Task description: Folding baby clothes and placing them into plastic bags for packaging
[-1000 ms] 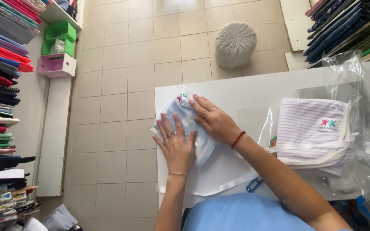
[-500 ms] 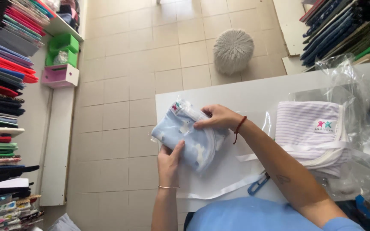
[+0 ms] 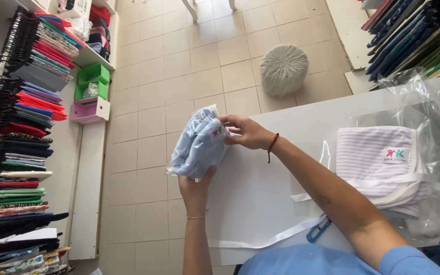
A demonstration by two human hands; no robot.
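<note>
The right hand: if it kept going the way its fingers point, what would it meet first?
The right hand points left, and its fingers already touch the bagged light blue cloth that the left hand holds from below. Beyond it, probably only open air above the tiled floor.

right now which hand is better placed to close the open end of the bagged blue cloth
The right hand: its fingers already pinch the upper edge of the clear bag of blue cloth. The left hand supports the bag from below, so its grip is occupied.
</note>
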